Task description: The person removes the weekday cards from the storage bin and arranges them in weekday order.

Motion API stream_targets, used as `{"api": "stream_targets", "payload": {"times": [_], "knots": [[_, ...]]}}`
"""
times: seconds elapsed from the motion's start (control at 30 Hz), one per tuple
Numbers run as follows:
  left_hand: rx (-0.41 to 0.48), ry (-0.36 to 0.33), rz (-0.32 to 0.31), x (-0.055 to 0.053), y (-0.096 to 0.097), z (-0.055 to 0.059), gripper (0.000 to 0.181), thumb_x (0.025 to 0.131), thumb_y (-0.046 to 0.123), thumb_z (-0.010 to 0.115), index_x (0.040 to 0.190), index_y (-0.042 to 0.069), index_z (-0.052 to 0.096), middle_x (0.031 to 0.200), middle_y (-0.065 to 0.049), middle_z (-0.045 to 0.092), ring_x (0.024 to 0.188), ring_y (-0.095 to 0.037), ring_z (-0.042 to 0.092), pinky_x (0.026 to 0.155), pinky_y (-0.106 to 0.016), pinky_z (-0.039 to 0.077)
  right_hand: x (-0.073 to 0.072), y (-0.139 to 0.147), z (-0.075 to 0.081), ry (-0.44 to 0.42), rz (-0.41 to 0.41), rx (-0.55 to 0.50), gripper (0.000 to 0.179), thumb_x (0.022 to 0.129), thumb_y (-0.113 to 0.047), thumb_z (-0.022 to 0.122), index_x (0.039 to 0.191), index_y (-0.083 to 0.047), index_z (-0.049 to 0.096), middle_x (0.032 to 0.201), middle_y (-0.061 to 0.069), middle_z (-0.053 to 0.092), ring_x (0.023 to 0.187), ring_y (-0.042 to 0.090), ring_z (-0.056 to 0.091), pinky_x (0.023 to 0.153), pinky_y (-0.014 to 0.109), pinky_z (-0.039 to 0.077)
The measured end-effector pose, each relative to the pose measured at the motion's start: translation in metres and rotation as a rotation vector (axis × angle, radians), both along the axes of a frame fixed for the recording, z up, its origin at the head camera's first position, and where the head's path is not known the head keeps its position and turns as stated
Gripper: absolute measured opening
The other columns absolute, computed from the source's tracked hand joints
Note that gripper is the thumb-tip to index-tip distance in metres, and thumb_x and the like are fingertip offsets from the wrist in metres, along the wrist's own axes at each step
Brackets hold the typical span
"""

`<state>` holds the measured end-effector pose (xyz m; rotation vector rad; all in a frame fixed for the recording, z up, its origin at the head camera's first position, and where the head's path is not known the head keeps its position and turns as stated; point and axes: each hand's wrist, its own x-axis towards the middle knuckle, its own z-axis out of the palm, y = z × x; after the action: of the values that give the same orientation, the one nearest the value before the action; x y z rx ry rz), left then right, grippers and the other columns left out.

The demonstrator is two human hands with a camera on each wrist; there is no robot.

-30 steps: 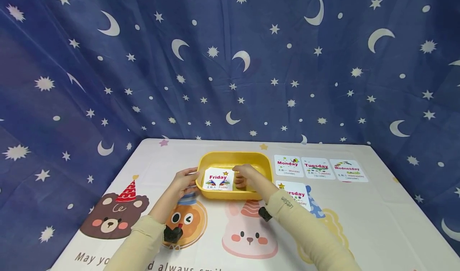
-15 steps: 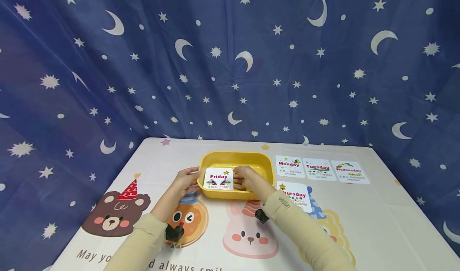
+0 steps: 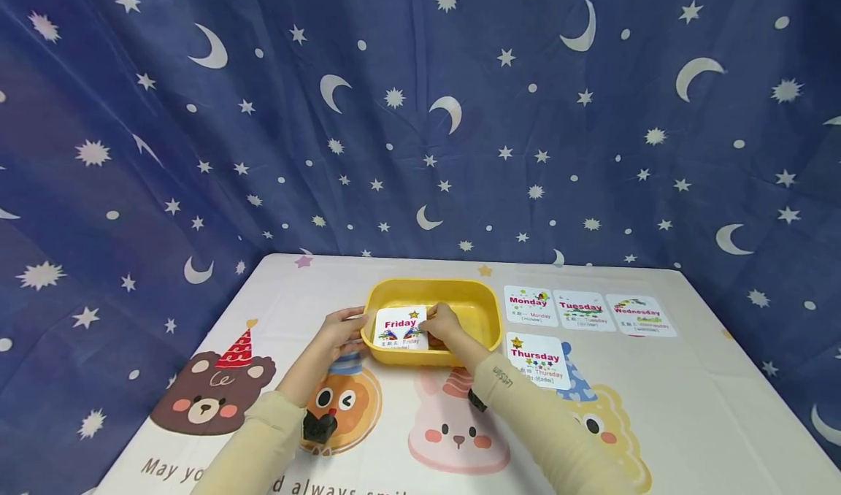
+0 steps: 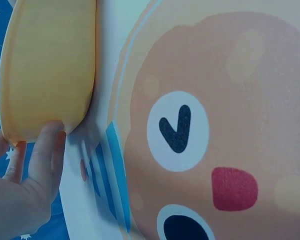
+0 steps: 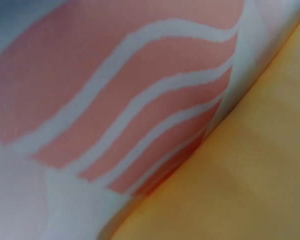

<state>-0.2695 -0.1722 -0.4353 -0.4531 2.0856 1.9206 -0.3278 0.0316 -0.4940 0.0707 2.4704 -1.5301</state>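
Note:
A yellow plastic tray (image 3: 482,320) with raised sides stands on the table in the head view. My left hand (image 3: 338,332) holds its left end; the left wrist view shows fingers (image 4: 46,155) against the outer wall and the thumb at the rim. Inside the tray, at its left, lies a white card printed "Friday" (image 3: 399,331). My right hand (image 3: 448,327) reaches into the tray with curled fingers and pinches that card at its right edge. The fingertips below the card are hidden. In the right wrist view only the tray wall (image 5: 250,165) and tablecloth show.
Cards reading Monday (image 3: 531,305), Tuesday (image 3: 584,310) and Wednesday (image 3: 640,315) lie in a row right of the tray. A Thursday card (image 3: 538,361) lies below Monday, beside my right sleeve (image 3: 525,407). A blue star-and-moon curtain (image 3: 420,115) hangs behind the table.
My right hand has shifted slightly left, its thumb now over the Friday card's right edge. The right sleeve has moved off the Thursday card. My left hand stays on the tray.

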Motion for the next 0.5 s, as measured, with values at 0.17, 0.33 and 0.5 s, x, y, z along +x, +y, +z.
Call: {"api": "stream_targets", "payload": {"times": [0.17, 0.33, 0.5], "knots": [[-0.006, -0.009, 0.001, -0.001, -0.002, -0.002, 0.043, 0.098, 0.013, 0.051, 0.138, 0.001, 0.042, 0.126, -0.026, 0.053, 0.088, -0.019, 0.066, 0.071, -0.029, 0.060, 0.012, -0.004, 0.017, -0.042, -0.016, 0.093, 0.031, 0.083, -0.011, 0.071, 0.063, -0.004, 0.047, 0.056, 0.005, 0.046, 0.043, 0.014, 0.048, 0.041, 0.025, 0.048], [0.008, -0.013, -0.006, -0.001, -0.001, -0.002, 0.043, 0.098, 0.012, 0.050, 0.138, 0.001, 0.043, 0.131, -0.027, 0.050, 0.090, -0.021, 0.066, 0.073, -0.031, 0.060, 0.026, -0.002, 0.030, -0.019, -0.018, 0.105, 0.037, 0.088, -0.009, 0.063, 0.057, -0.009, 0.043, 0.057, 0.003, 0.047, 0.043, 0.009, 0.048, 0.036, 0.016, 0.041], [0.012, -0.003, -0.001, 0.000, 0.000, -0.001, 0.043, 0.098, 0.012, 0.051, 0.138, 0.001, 0.043, 0.130, -0.028, 0.051, 0.087, -0.019, 0.067, 0.073, -0.031, 0.060, 0.025, 0.002, 0.031, 0.001, -0.017, 0.133, 0.040, 0.085, -0.010, 0.066, 0.053, -0.012, 0.042, 0.050, 0.000, 0.046, 0.039, 0.008, 0.045, 0.035, 0.014, 0.039]]}}
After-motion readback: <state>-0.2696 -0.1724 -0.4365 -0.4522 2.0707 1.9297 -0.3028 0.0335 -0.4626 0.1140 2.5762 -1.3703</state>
